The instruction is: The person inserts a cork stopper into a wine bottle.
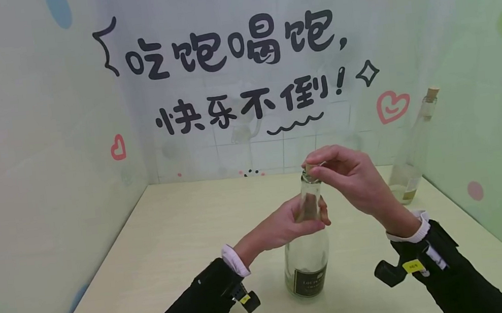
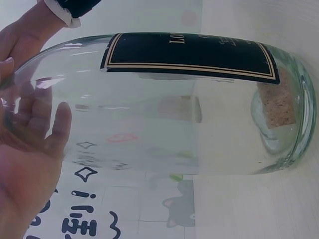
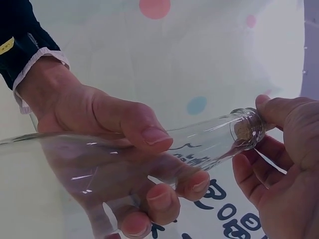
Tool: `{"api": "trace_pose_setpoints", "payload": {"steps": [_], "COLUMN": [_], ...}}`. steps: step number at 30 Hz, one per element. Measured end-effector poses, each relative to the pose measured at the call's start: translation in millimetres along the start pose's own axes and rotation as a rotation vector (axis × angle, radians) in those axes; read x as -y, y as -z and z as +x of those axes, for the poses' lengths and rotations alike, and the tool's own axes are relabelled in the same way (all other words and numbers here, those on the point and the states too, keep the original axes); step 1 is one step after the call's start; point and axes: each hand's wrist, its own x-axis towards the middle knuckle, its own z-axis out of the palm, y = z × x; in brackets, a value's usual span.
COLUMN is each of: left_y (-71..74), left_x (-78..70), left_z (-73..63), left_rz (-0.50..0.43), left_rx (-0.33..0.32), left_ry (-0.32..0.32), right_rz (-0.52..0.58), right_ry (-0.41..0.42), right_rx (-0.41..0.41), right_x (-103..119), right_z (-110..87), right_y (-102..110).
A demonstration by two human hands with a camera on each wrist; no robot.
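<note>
Left grip [image 1: 283, 226] wrapped round bottle [image 1: 307, 252]; right grip [image 1: 358, 181] pinching cork [image 3: 244, 128] at its mouth; second bottle [image 1: 409, 160] at 2 o'clock from it.

A clear glass bottle [image 1: 306, 252], see-through from slender neck to rounded base, stands upright on the tabletop [image 1: 167, 236]. Low on its body sits a dark label [image 1: 310, 282] with fine pale borders and lettering. A tan, speckled cork [image 3: 243, 128] is lodged within the bottle's mouth.
</note>
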Motion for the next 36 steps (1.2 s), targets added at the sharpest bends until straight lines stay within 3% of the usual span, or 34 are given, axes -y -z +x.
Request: {"api": "trace_pose_setpoints", "payload": {"steps": [16,36], "left_y": [1.8,-1.9], "left_x": [3.1,3.0], "left_z": [5.8,-1.0], "left_rz": [-0.013,-0.019], "left_rx": [-0.001,0.003], "left_ry": [-0.014,-0.032], "right_rz": [0.009,-0.003], "right_ry": [0.013,-0.007], "right_rx": [0.017,0.036], "right_x": [-1.8,3.5], "right_z": [4.7,1.7], "right_y": [5.4,0.8]}}
